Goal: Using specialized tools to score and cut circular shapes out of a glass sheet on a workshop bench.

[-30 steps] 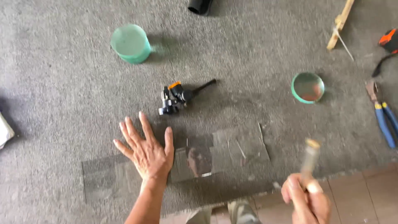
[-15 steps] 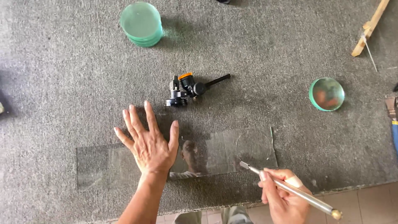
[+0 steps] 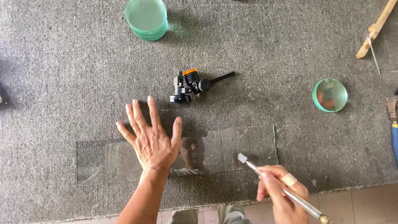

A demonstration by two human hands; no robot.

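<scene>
Nearest the camera, the right hand (image 3: 282, 193) pinches a slim metal glass cutter (image 3: 282, 191) between thumb and fingers, pen-fashion; its pale head rests on the right part of a glass sheet (image 3: 232, 149), just inside the near edge, while the brass end of the handle points back past the carpet's edge toward the tiled floor (image 3: 356, 203). One finger of that hand wears a pale bandage.

The glass sheet is a long clear rectangle lying flat on the grey carpet (image 3: 62, 83), its long sides running left to right and its near edge close to where carpet meets tile. A curved line shows near its right end. The left hand (image 3: 151, 139) lies palm down across the sheet's far edge, left of centre, fingers spread wide and flat — the fingertips reach beyond the glass onto carpet. A stretch of bare glass lies between the two hands, and more of it runs out to the left of the left hand.

Just beyond the fingertips sits a small black tool with an orange cap (image 3: 190, 86), apart from the sheet. Farther right lies one round green-edged glass disc (image 3: 330, 95), with open carpet around it. At the far edge stands a stack of green glass discs (image 3: 146, 18), and at the far right corner a wooden stick (image 3: 375, 28); a blue-handled tool (image 3: 393, 124) shows at the right border.
</scene>
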